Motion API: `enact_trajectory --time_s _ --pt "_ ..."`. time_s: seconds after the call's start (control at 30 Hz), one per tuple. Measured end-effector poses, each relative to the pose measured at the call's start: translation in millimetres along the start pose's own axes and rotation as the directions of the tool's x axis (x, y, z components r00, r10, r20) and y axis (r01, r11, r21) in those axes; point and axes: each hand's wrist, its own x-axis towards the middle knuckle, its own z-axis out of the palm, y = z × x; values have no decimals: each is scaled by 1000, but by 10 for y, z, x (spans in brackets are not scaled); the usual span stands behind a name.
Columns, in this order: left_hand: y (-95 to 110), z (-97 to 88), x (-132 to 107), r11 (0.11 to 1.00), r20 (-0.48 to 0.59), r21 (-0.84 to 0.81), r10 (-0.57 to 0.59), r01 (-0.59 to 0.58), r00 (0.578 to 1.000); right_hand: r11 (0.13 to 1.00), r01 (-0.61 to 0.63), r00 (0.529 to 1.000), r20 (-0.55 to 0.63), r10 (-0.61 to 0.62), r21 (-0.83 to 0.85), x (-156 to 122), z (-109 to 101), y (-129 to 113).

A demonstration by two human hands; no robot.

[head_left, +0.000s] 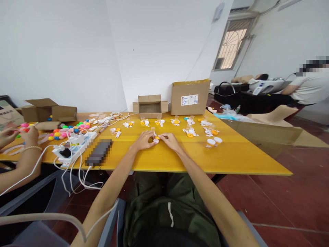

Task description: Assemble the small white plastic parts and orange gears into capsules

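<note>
My left hand (144,141) rests low over the yellow table, thumb and fingers curled around a small round white part (156,141). From the other side, my right hand (170,141) pinches at a small orange piece (157,137) that touches the white one. Fingertips partly cover both parts. Just beyond them stands a small clear cup (153,129). Small groups of clear cups, white pieces and orange rings (190,135) lie in rows past my hands. To the right stand two clear cups with white lids (218,140).
Left of me are a white power strip (77,147) with cables, a dark phone (99,152) and colourful balls (65,131). Another person's hands (29,134) work there. A small open carton (149,104) and a large cardboard box (190,97) stand at the back.
</note>
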Motion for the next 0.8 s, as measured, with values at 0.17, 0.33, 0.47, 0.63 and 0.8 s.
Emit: enact_trajectory --time_s 0.17,0.33,0.47,0.63,0.8 --pt "7 -3 4 1000 7 -10 7 -7 1000 1000 -7 999 -33 6 -16 13 35 92" --pt "10 14 14 1000 -5 -18 14 -14 1000 999 -3 998 -65 0 -45 31 63 213" --pt "6 29 23 1000 -5 -18 26 -26 1000 998 -11 998 -68 7 -66 32 61 238" --pt "16 31 30 999 2 -17 29 -29 1000 994 -11 996 -88 2 -107 6 50 182" --pt "17 41 34 1000 7 -14 27 -27 1000 990 9 997 -80 -21 -144 -18 18 89"
